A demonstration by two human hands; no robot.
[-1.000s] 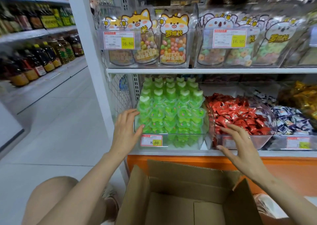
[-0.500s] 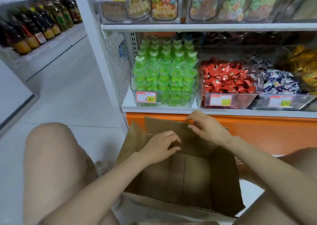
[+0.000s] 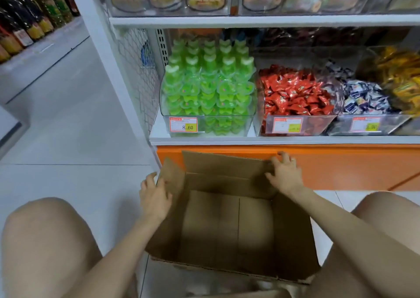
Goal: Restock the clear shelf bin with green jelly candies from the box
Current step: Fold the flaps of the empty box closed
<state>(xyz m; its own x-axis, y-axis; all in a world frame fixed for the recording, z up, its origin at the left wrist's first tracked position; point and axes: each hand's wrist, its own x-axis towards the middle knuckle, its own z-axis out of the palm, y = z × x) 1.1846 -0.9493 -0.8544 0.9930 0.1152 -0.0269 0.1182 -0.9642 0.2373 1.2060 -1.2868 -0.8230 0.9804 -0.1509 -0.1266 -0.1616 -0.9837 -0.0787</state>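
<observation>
a person is crouching on the pale floor in front of the candy shelf, knees showing at the near left and near right, with a brown cardboard box (image 3: pixel 229 220) sitting open between them. the left hand (image 3: pixel 154 197) is gripping the box's left flap, fingers curling over its edge and closing on the cardboard. the right hand (image 3: pixel 284 175) is resting on the far flap near the right corner, fingers spread loosely along its top edge, thumb against the inner face. the inside of the box is showing only bare cardboard floor and walls. just beyond the box, on the white shelf (image 3: pixel 284 139) above an orange base panel, the clear shelf bin (image 3: pixel 208 129) is standing at the left end, heaped with green jelly candies (image 3: pixel 209 86) rising above its rim, a price tag (image 3: pixel 183 124) stuck on its front. to its right a bin of red wrapped sweets (image 3: pixel 295 95) is sitting just beside it.
</observation>
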